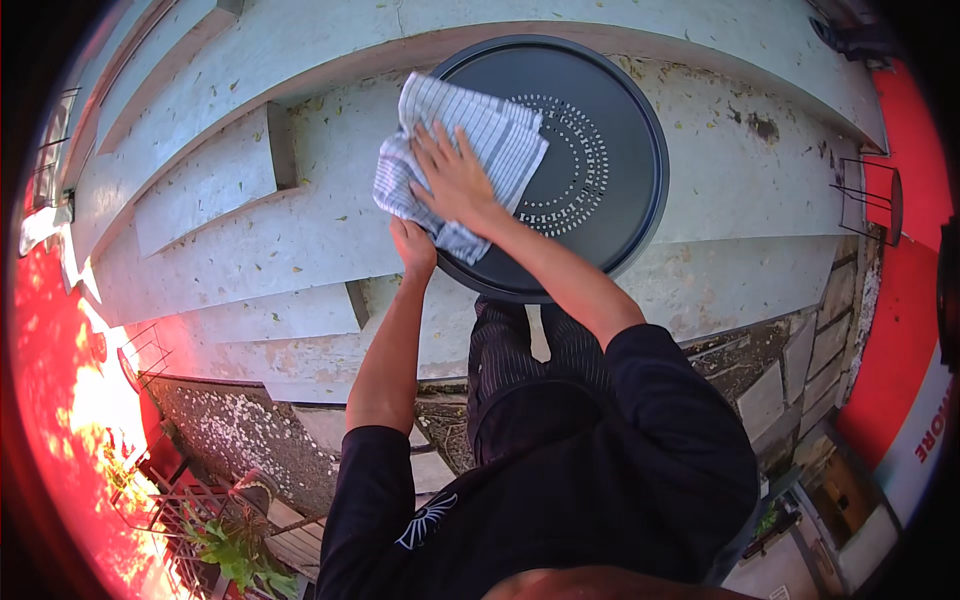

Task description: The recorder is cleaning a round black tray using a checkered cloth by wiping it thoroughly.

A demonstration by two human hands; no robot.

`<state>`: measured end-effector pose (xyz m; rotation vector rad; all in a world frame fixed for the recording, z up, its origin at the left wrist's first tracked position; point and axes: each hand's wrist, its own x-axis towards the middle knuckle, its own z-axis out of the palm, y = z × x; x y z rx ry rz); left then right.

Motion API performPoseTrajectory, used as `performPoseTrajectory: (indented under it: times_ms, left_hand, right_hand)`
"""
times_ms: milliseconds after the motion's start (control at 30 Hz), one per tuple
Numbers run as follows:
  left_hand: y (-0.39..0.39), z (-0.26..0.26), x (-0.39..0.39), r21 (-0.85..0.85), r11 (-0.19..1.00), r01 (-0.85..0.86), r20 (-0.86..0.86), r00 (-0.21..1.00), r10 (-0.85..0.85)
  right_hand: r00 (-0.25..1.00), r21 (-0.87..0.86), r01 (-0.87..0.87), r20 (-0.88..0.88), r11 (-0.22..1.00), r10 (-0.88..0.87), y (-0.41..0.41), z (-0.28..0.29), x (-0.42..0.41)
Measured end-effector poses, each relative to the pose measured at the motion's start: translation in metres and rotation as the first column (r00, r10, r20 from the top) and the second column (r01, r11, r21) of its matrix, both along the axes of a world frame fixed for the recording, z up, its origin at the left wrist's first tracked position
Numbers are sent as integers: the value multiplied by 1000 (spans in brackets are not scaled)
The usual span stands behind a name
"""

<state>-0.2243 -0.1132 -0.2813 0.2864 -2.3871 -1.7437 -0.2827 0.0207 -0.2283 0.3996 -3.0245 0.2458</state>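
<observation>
A round dark metal tabletop [630, 150] with a raised rim and a ring of punched holes lies before me. A white and grey striped cloth [495, 142] covers its left part and hangs over the rim. My right hand [454, 176] rests flat on the cloth, fingers spread. My left hand [412, 244] is at the tabletop's lower left rim, just under the cloth's edge, with its fingers partly hidden; it appears to grip the rim. What supports the tabletop is hidden beneath it.
Pale concrete steps [345, 217] strewn with small leaves surround the tabletop. A small round metal table [896, 206] stands at the far right. Stone paving [761, 397] and gravel [255, 435] lie lower down. A leafy green plant [240, 551] is at the lower left.
</observation>
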Motion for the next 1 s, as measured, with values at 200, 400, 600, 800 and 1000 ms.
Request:
performPoseTrajectory:
  times_ms: [200,400,600,800,1000]
  left_hand:
    - [4,2,-1,-67,997,-45,43,998,48]
    - [-1,25,-12,49,992,120,224,966,-128]
    - [-3,29,-8,83,993,86,138,986,-97]
    - [3,33,-9,85,996,36,123,991,-46]
    - [19,29,-14,67,991,120,184,974,-130]
  right_hand:
    - [999,-113,-51,7,992,52,62,8,-33]
    - [870,-58,460,-171,886,-463,215,5,-4]
    - [769,-82,639,92,765,-632,167,19,186]
    - [750,-94,652,-72,753,-658,202,-1,76]
    - [930,-55,352,-96,935,-355,112,1,-55]
